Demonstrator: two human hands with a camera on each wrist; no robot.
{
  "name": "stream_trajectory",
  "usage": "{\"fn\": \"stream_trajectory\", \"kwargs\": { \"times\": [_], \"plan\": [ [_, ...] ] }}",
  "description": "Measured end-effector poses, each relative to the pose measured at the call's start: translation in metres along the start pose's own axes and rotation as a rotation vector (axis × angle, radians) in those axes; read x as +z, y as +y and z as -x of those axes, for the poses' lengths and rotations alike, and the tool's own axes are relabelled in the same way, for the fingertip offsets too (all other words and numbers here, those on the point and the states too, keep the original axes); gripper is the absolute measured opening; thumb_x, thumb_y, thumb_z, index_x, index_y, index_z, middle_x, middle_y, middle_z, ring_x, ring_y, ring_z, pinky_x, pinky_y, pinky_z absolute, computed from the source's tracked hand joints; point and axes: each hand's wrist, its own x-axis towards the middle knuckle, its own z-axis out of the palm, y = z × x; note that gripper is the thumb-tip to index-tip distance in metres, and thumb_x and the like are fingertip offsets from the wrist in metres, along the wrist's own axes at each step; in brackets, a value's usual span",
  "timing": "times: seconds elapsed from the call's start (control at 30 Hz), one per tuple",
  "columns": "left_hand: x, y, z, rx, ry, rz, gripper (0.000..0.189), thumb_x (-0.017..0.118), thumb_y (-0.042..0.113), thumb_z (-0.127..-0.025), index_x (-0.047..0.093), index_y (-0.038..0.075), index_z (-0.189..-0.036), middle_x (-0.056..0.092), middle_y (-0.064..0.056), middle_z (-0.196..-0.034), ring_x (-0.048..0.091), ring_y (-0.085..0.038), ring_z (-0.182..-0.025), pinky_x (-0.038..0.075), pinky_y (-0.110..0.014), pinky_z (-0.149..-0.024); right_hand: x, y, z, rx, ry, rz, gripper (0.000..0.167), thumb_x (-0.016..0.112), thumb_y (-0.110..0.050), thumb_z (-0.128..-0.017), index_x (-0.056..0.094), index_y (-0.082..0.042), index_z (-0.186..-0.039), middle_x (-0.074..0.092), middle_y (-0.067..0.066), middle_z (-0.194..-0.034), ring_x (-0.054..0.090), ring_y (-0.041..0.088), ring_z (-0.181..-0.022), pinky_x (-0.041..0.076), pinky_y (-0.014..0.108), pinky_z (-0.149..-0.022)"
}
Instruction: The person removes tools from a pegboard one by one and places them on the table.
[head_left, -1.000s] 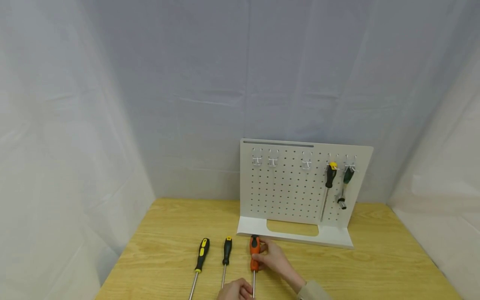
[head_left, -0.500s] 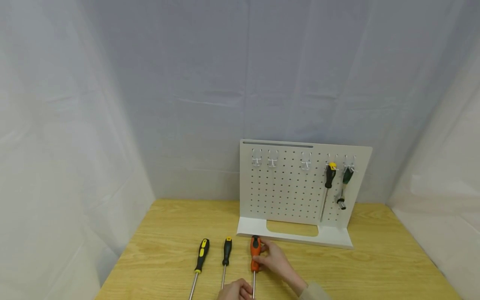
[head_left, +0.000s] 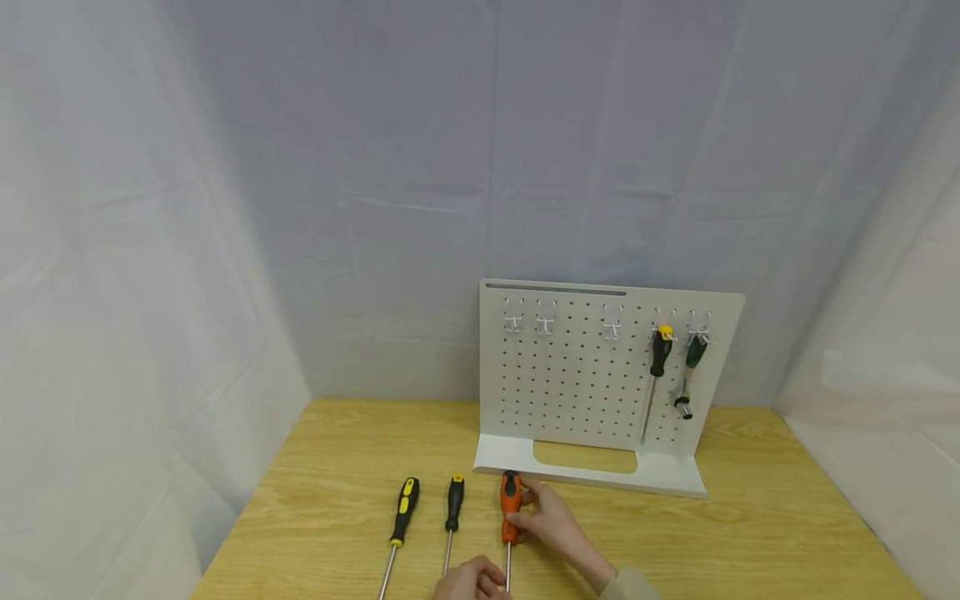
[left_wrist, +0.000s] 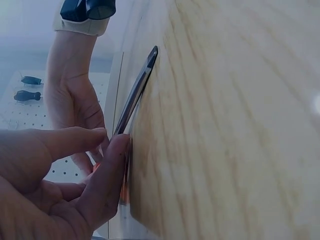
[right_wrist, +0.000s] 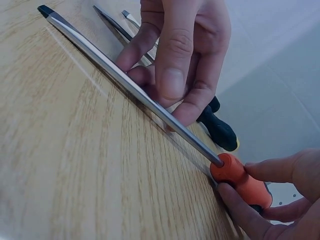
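An orange and black screwdriver [head_left: 511,492] lies at the front of the wooden table, its metal shaft toward me. My right hand [head_left: 551,521] grips the orange handle from the right; in the right wrist view, thumb and fingers [right_wrist: 245,210] close on it. My left hand [head_left: 471,579] is at the shaft, fingers curled near its lower part. In the left wrist view, the shaft [left_wrist: 136,95] rises past the left thumb and fingertip. A flat blade tip [right_wrist: 46,11] shows in the right wrist view, close over the wood.
Left of the hands lie a black-and-yellow screwdriver [head_left: 403,510] and a smaller black one [head_left: 454,502]. Behind stands a white pegboard [head_left: 570,375] with several hooks; a yellow-topped screwdriver [head_left: 661,354] and a green-handled tool [head_left: 696,352] hang at its right.
The orange screwdriver handle and my right hand have shifted very slightly to the right. Otherwise both hands hold nearly the same places, and the other tools have not moved.
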Motion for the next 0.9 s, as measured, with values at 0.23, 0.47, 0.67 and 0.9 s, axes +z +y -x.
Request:
{"fn": "stream_trajectory", "kwargs": {
  "times": [0.23, 0.47, 0.67, 0.9],
  "plan": [
    [-0.005, -0.002, -0.002, 0.105, 0.02, -0.024, 0.009, 0.073, 0.01, -0.089, 0.067, 0.007, -0.095, 0.062, 0.003, -0.076, 0.058, -0.012, -0.067, 0.048, -0.028, -0.059, -0.001, 0.001, -0.001, 0.018, -0.004, 0.024, 0.071, 0.076, 0.004, -0.082, 0.04, 0.018, -0.141, 0.064, 0.018, -0.101, 0.063, 0.013, -0.067, 0.061, 0.03, -0.057],
    [-0.01, -0.002, -0.007, 0.126, 0.019, -0.007, 0.011, 0.07, 0.014, -0.093, 0.066, 0.006, -0.1, 0.065, 0.003, -0.079, 0.061, -0.012, -0.067, 0.05, -0.03, -0.06, -0.001, 0.002, -0.001, 0.006, -0.014, 0.01, 0.069, 0.076, 0.006, -0.082, 0.042, 0.018, -0.141, 0.063, 0.016, -0.099, 0.059, 0.011, -0.064, 0.061, 0.03, -0.057],
    [-0.013, -0.001, -0.009, 0.14, 0.036, 0.015, 0.012, 0.07, 0.012, -0.094, 0.066, 0.005, -0.102, 0.067, 0.003, -0.08, 0.064, -0.012, -0.066, 0.054, -0.03, -0.06, -0.001, 0.002, 0.0, -0.016, -0.026, -0.031, 0.068, 0.075, 0.007, -0.082, 0.041, 0.02, -0.14, 0.063, 0.017, -0.098, 0.059, 0.013, -0.062, 0.062, 0.031, -0.056],
    [-0.015, 0.001, -0.008, 0.222, 0.068, 0.025, 0.013, 0.069, 0.01, -0.093, 0.067, 0.003, -0.103, 0.069, 0.0, -0.081, 0.065, -0.012, -0.065, 0.055, -0.028, -0.058, 0.0, 0.003, 0.001, -0.027, -0.022, -0.031, 0.068, 0.075, 0.007, -0.082, 0.041, 0.021, -0.139, 0.062, 0.017, -0.097, 0.058, 0.012, -0.06, 0.061, 0.031, -0.055]
  ]
}}
